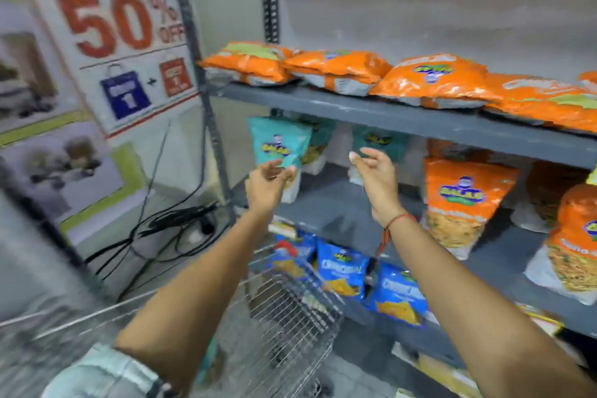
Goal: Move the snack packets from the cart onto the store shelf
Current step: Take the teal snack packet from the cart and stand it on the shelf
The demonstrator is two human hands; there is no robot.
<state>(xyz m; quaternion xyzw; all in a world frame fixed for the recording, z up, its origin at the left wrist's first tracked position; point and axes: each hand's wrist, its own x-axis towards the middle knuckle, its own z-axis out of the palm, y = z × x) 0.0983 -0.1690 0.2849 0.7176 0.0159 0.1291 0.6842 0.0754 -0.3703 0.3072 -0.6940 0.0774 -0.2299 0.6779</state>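
Observation:
A teal snack packet (278,143) stands upright at the left end of the grey middle shelf (339,203). My left hand (269,182) reaches up to it, and its fingers curl onto the packet's lower part. My right hand (374,176) is raised beside it over the same shelf, fingers apart and holding nothing. Behind that hand, a second teal packet (379,140) stands deeper on the shelf. The wire cart (290,310) sits below my forearms, and its contents are blurred.
Orange packets (433,81) lie flat along the top shelf. Upright orange packets (465,200) fill the right of the middle shelf. Blue packets (342,271) stand on the lower shelf. A 50% off sign (122,42) and black cables (168,226) are to the left.

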